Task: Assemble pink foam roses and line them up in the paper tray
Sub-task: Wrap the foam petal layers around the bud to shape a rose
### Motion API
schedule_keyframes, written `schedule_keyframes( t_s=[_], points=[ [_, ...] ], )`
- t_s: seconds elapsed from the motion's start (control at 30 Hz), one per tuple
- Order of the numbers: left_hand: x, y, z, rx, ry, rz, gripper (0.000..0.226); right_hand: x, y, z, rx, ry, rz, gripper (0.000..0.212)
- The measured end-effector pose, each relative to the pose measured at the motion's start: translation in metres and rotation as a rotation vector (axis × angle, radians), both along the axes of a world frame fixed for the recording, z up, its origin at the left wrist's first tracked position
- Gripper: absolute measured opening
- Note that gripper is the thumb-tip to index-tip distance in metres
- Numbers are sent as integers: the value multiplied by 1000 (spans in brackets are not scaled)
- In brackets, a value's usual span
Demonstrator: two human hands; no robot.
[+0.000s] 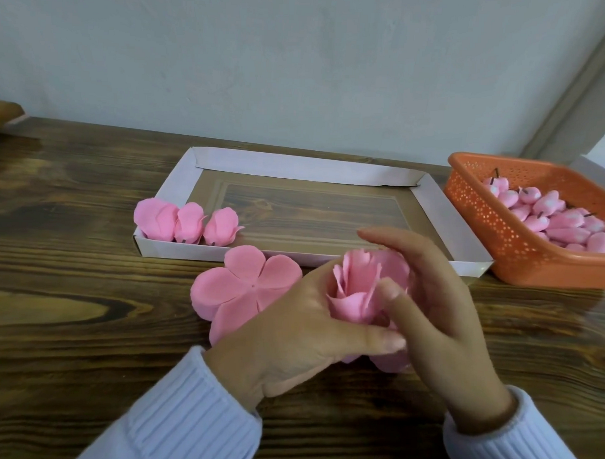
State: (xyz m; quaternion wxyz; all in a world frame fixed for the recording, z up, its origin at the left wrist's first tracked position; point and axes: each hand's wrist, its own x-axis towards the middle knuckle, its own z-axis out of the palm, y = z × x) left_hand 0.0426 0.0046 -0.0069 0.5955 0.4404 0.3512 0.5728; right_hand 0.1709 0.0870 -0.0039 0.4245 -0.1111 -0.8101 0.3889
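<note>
Held above the near middle of the worktop (86, 290), just short of the paper tray's (445, 220) near wall: a half-made rose (355, 293). Clamped from both sides: left hand (290, 335) with its grip curled round the base, thumb across the front; right hand (442, 313) with its grip cupped round the right flank, thumb on the petals, forefinger stretched over the top. Stood roughly upright along its long axis, petal tips up and away from the person.

Hemmed in closely: flat petal stack (237, 292) just left, partly under the left hand; tray wall just beyond; orange basket (483, 218) of pink buds (552, 217) just beside the tray's right end. Open for moving: bare wood to the far left and along the near edge.

Lined up in the tray's near-left corner: three finished roses (190, 222), touching side by side, dark stubs toward the near wall.

Hidden by the hands: the rose's base and far side. Cut off at the right border: part of the basket.
</note>
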Motion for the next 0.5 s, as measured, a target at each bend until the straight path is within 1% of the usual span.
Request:
schedule_keyframes(
  t_s=[0.07, 0.13, 0.2, 0.3, 0.37, 0.47, 0.5],
  points=[
    [1, 0, 0, 23, 55, 75, 44, -1, 0, 0, -103, 39, -47, 30],
    [3, 2, -2, 36, 115, 157, 44, -1, 2, 0, -173, 53, -85, 26],
    [5, 2, -2, 37, 155, 214, 40, -2, 3, -1, -184, 59, -111, 22],
    [6, 4, -3, 44, 236, 275, 39, -1, 5, -3, -210, 133, -141, 13],
    [5, 4, -3, 94, 283, 333, 37, -1, 6, -2, -226, 159, -94, 9],
    [5, 5, -1, 231, 407, 454, 29, -2, 2, -1, -269, 205, 5, 11],
    [5, 5, -1, 260, 427, 476, 27, -2, -1, 0, -243, 224, 1, 12]
  ],
)
